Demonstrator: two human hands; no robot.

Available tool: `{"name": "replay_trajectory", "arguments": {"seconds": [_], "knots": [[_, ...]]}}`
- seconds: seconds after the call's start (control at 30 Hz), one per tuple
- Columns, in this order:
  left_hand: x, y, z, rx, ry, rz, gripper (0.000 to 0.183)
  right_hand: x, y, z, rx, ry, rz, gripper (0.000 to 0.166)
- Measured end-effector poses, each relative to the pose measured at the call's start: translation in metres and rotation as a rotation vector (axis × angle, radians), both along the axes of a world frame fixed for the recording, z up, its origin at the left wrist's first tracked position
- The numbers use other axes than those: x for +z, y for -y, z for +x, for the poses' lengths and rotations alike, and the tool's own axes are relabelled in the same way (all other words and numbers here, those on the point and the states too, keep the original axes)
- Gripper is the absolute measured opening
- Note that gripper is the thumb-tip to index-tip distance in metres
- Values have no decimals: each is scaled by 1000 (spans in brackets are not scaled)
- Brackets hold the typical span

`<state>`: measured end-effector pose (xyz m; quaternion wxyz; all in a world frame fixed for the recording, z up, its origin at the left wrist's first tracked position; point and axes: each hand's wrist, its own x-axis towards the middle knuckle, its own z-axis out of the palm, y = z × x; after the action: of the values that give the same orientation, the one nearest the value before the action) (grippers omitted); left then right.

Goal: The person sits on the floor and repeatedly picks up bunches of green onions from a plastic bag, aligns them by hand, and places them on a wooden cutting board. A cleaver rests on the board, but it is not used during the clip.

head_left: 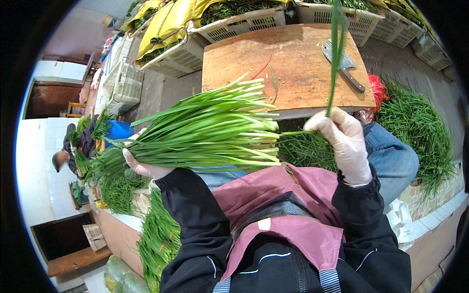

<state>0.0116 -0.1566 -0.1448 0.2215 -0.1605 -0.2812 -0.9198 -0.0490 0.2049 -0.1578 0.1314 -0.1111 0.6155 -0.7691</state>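
A thick bunch of garlic chives (212,132) lies across the view, pale cut ends to the right and leaves drooping left. My left hand (143,161), in a whitish glove, is wrapped around its leafy part. To the right of the cut ends, my gloved right hand (340,143) pinches a single chive stalk (334,66), whose blade rises past the board. A short pale stem end points from those fingers towards the bunch. Beyond the hands stands a wooden board (242,55) with a cleaver (342,64) lying at its right side.
White plastic crates (242,25) of greens line the far side, some under yellow sacks (165,29). Loose greens (414,128) are heaped at right. Banded chive bundles (159,238) lie at lower left. A red twist tie (262,67) is on the board. Another person (86,139) handles greens at left.
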Motion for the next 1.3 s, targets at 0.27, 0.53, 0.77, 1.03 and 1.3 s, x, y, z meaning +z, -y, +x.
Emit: {"name": "replay_trajectory", "arguments": {"seconds": [0.27, 0.53, 0.77, 1.03, 1.3], "knots": [[-11, 41, 10, 158, -45, -117, 31, -74, -78, 11, 287, -431, 1512, 33], [-22, 27, -16, 362, -234, -76, 22, -6, 25, 4, 268, -232, 246, 36], [-41, 85, 13, 776, -112, -243, 32, -37, 39, -25, -105, -421, 592, 15], [-49, 117, 8, 749, -174, -190, 29, -176, 98, -146, 37, -581, 1350, 74], [-29, 102, -15, 213, -120, -9, 32, -212, 72, -124, 657, -991, 628, 58]]}}
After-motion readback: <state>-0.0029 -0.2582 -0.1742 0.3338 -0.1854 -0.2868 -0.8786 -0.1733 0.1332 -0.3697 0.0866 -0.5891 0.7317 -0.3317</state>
